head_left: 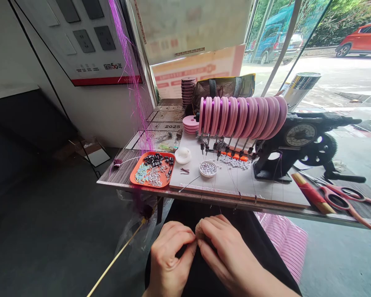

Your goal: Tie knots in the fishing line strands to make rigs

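My left hand (172,256) and my right hand (224,250) meet above my lap, below the table's front edge. Each is closed in a pinch, fingertips touching or almost touching; what lies between them is too small to make out. On the table in front, a small white bowl (208,169) holds silvery beads. An orange tray (132,176) to its left carries black, turquoise and silver pieces. Behind the bowl, a row of pink discs (243,117) sits on a black hand-cranked winder (273,165), with thin threads running down to the table edge.
Pink-handled scissors (343,202) and a red-wrapped stick (312,193) lie at the right table edge. Purple threads (130,78) hang at the left, above a thin wooden stick (114,260). Loose beads (235,161) and a white round dish (183,156) are on the board. A pink ribbed bundle (287,243) lies below.
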`<control>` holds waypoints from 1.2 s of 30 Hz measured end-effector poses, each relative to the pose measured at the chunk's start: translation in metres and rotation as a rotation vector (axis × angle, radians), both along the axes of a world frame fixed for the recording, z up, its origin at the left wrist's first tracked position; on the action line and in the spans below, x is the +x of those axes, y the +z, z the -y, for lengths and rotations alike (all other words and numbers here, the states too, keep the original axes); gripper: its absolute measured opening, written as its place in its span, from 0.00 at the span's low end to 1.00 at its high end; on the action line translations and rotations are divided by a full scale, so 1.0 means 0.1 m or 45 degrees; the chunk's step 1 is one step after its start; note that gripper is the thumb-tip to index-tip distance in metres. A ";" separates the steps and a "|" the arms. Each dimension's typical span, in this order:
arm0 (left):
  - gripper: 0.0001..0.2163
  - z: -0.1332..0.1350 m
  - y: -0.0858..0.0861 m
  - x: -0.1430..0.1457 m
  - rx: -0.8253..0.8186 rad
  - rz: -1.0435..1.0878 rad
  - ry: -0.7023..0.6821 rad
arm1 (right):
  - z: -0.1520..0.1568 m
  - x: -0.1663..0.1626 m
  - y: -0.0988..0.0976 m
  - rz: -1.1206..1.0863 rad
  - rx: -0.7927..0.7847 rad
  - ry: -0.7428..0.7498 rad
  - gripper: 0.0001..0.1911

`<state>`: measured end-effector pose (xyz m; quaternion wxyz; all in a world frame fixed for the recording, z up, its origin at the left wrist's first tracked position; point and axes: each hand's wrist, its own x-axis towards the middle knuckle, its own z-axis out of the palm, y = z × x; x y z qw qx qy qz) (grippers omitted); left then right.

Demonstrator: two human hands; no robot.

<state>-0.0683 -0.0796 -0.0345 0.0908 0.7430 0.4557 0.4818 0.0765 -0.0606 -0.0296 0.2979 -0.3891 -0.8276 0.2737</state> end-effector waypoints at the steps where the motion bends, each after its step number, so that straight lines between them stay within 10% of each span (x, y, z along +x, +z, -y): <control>1: 0.08 0.00 0.00 0.00 -0.004 0.002 0.000 | 0.00 0.00 0.00 0.006 -0.004 -0.001 0.08; 20: 0.08 0.00 -0.01 -0.01 0.025 -0.126 -0.016 | -0.01 0.00 -0.04 0.162 -0.006 0.023 0.07; 36: 0.07 0.04 -0.03 0.02 -0.468 0.177 0.111 | -0.04 0.08 -0.01 0.007 0.272 -0.089 0.08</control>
